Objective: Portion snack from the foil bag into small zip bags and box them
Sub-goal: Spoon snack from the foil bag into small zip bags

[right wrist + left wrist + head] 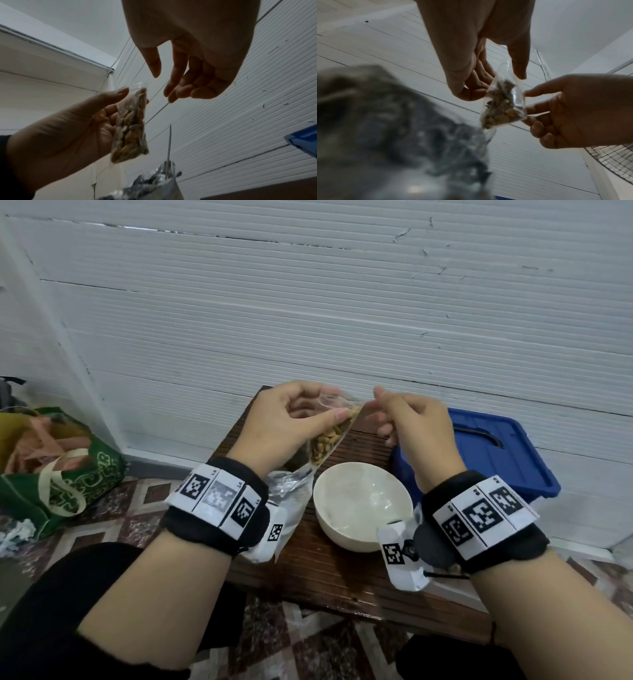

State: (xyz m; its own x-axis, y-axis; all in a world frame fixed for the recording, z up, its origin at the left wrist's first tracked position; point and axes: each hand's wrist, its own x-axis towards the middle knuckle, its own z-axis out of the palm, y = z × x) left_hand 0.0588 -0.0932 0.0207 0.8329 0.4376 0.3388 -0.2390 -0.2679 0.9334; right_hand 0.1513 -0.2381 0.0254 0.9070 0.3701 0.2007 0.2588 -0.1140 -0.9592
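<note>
A small clear zip bag (327, 440) filled with tan snack pieces hangs above the low wooden table (342, 583). My left hand (339, 412) pinches its upper part between thumb and fingers. The right wrist view shows the same bag (132, 128) against the left palm (68, 128). My right hand (380, 412) hovers at the bag's top right corner, thumb and fingers apart and loosely curled; in the left wrist view its index fingertip (528, 93) reaches the bag's edge (520, 97). The crumpled foil bag (291, 484) stands under the left wrist, mouth up.
A white bowl (363, 508) sits on the table between my wrists. A blue lidded box (496, 453) stands on the floor right of the table. A green cloth bag (61, 470) lies at the left. The white panelled wall (342, 320) is close behind.
</note>
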